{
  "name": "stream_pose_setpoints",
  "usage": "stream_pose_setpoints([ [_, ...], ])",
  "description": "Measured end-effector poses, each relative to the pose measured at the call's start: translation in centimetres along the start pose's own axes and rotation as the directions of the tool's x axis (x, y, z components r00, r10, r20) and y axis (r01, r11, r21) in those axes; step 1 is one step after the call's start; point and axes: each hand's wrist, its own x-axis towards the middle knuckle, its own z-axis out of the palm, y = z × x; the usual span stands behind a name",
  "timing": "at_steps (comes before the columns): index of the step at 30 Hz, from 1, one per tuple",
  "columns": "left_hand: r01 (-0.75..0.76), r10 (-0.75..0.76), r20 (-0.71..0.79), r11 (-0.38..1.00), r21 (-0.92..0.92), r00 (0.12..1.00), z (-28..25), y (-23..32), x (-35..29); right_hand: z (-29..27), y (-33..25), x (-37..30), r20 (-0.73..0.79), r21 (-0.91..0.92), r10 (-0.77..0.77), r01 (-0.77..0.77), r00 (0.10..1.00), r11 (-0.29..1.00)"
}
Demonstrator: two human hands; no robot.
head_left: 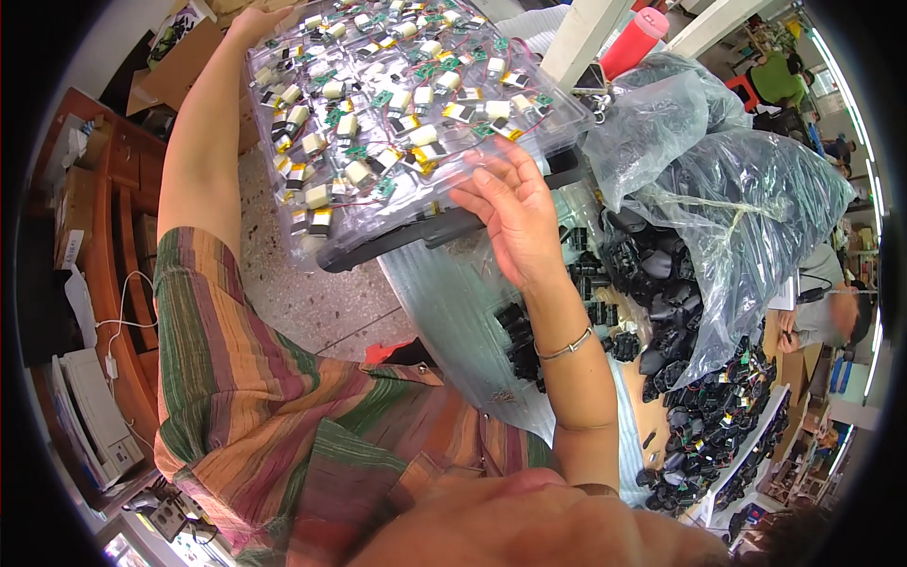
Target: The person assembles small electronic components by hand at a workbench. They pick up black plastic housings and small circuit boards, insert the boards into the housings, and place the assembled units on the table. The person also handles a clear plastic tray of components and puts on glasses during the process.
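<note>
A clear plastic tray (pixel 449 189) is held up in front of me. Spread across it are many small electronic assemblies (pixel 425 99): green circuit boards, thin red and black wires, silver cells with yellow tape and pale blocks. My left hand (pixel 257 21) grips its far left edge; the fingertips are partly hidden behind the rim. At the near right edge my right hand (pixel 518 208) holds the rim between thumb and fingers. Directly under the tray shows a black bar-like edge (pixel 406 234), whose full shape the tray covers.
To the right, a worktable carries dark plastic parts (pixel 652 274), a large clear plastic bag (pixel 746 208) and a red bottle (pixel 635 42). A white post (pixel 586 42) rises beside the tray. Wooden cabinet (pixel 123 208) and white printer (pixel 94 416) stand left. Other people sit farther right.
</note>
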Motion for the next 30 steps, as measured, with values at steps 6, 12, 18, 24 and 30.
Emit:
stream_pose_setpoints([
  [6,0.159,-0.119,0.119,0.891,-0.424,0.986,-9.4,6.0,-7.5,1.9,0.8,0.6,-0.128,-0.066,-0.113,0.105,0.985,0.992],
  [12,0.173,-0.212,-0.018,0.841,-0.513,0.977,-13.0,7.2,-13.1,2.5,0.1,0.8,-0.142,0.049,-0.169,0.177,0.975,0.983],
  [18,-0.002,-0.102,-0.170,0.852,-0.523,0.980,-12.7,1.2,-12.8,3.0,-3.1,-1.1,-0.065,0.059,-0.233,0.236,0.970,0.970],
  [24,0.066,0.005,0.082,0.555,-0.829,0.997,-13.9,-2.3,-13.7,-0.2,-6.8,-3.6,0.047,-0.017,-0.290,0.291,0.956,0.957],
  [30,0.058,-0.057,0.024,0.722,-0.690,0.998,-18.1,6.6,-22.7,-2.0,-10.3,-6.4,0.004,-0.203,-0.223,0.219,0.975,0.954],
])
